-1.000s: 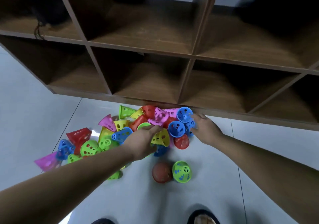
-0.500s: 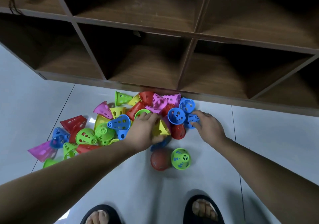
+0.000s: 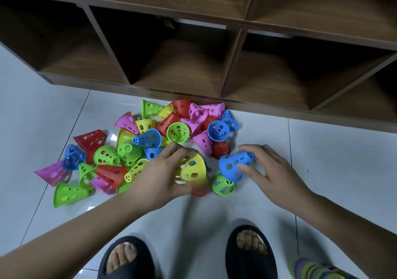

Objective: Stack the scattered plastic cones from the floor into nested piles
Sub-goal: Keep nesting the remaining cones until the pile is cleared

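I see the loose cones [image 3: 129, 149] heaped at far left, unstacked. The left hand [image 3: 163, 171] curls round a yellow cone [image 3: 191, 169], mouth down, right over a blurred red cone [image 3: 199, 190] on the floor [image 3: 322, 149]. Just right, a green cone [image 3: 223, 185] stands tip up. The right hand [image 3: 270, 171] pinches a blue cone [image 3: 235, 164] tilted above it, mouth down-left. I'd level blue before nesting.

One view only. Our head-worn wide-angle camera faces forward and steeply down at the tiled floor [image 3: 333, 160]. Cone pile [image 3: 148, 138] close, mid-frame. Shelf unit [image 3: 234, 48] at 12 o'clock, our slippers [image 3: 251, 250] at 6 o'clock.
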